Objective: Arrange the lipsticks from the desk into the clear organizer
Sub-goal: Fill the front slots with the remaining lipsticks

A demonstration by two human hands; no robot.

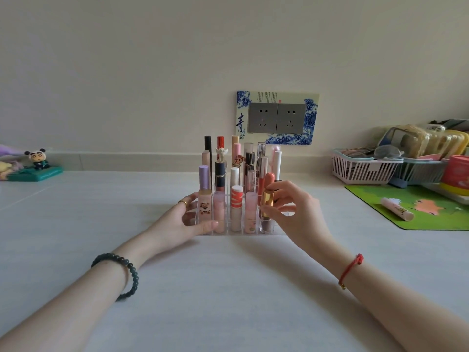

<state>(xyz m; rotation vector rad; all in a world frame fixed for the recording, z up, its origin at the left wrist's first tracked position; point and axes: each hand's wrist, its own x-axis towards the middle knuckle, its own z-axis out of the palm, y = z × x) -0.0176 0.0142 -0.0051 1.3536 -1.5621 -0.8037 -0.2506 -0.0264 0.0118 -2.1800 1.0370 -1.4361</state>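
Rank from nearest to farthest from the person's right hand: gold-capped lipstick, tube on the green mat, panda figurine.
1. gold-capped lipstick: pinched in the right hand, at the front right of the clear organizer.
2. tube: lying on the green mat, to the right.
3. panda figurine: far off to the left.

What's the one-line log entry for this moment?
left hand: holds clear organizer | right hand: pinches gold lipstick in front-right slot | outside organizer: one tube on green mat
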